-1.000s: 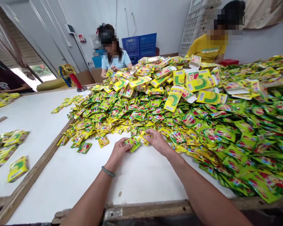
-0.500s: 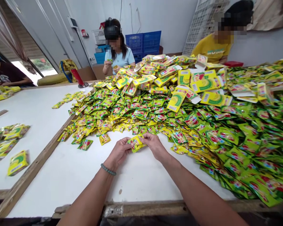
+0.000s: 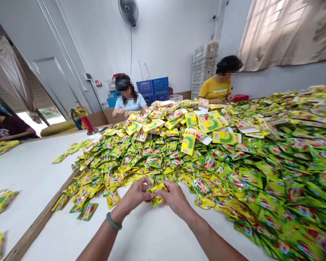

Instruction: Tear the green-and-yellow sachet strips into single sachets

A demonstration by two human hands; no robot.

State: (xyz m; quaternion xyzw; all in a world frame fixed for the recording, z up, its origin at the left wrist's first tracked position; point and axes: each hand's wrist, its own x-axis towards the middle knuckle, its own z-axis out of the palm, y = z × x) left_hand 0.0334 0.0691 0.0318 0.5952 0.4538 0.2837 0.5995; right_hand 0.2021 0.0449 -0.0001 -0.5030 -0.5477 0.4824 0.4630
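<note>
- The left hand (image 3: pixel 137 194) and right hand (image 3: pixel 176 198) have their grip clamped on a yellow-green packet (image 3: pixel 157 201), near centre, over the white counter (image 3: pixel 152 235).
- Beyond, a heap of packets (image 3: pixel 152 159); lettering too small to read.
- Atop it, barcoded yellow boxes (image 3: pixel 188 141).
- Far right, a yellow shirt (image 3: pixel 214 90), probably reading "MUSIC".

Between the left hand (image 3: pixel 137 194) and right hand (image 3: pixel 175 197), the packets (image 3: pixel 159 187) are showing yellow and green, while the bracelet (image 3: pixel 114 222) behind the left one is looking grey-green and the table (image 3: pixel 145 237) is lying white below. Beyond the hands, the heap (image 3: pixel 153 161) is mixing green and yellow with red patches, and its boxes (image 3: pixel 188 142) are carrying curved green bands on yellow; farther off, crates (image 3: pixel 161 85) are showing blue.
</note>
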